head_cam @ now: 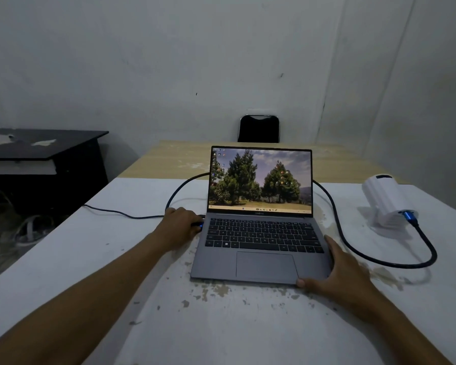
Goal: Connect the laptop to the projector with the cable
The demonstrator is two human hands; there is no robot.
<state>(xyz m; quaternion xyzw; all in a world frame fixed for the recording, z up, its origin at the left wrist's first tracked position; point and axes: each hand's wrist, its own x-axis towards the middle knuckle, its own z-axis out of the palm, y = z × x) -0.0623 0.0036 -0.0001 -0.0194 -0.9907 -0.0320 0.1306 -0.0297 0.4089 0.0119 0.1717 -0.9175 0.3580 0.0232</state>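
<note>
The left hand [181, 222] gripped the cable [379, 262] plug at the laptop [261, 259] port; the right hand [337, 272], fingers spread, steadied it. Pushing home seemingly remained.

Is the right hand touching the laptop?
Touching. The head view shows the right hand pressed against the laptop's front right corner, thumb on the front edge and fingers along its right side.

The left hand [181, 223] holds the cable [337, 219] plug at the laptop [261, 262] side; the right hand [337, 272] steadies its corner.
</note>
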